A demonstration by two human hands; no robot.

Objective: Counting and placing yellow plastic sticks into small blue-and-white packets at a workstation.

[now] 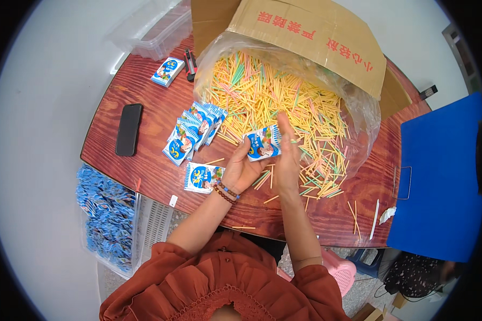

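My left hand [241, 170], with beaded bracelets at its wrist, grips a small blue-and-white packet [263, 143] between thumb and fingers. Close to the packet's right edge is my right hand [288, 160], turned edge-on with its fingers stretched out; whether it touches the packet I cannot tell. Beyond both hands, a heap of thin yellow, pink and green sticks [284, 96] spills from a plastic-lined cardboard box [310, 32]. A pile of similar packets [195, 131] lies left of my left hand, and a single packet [202, 177] rests beside my left wrist.
A phone [129, 130], a small carton [167, 72], a red-and-black box cutter [190, 65] and a clear plastic bin [160, 32] occupy the table's left side. Below it stands a tub of blue packets [108, 219]. On the right are a blue box [439, 176] and loose sticks [354, 219].
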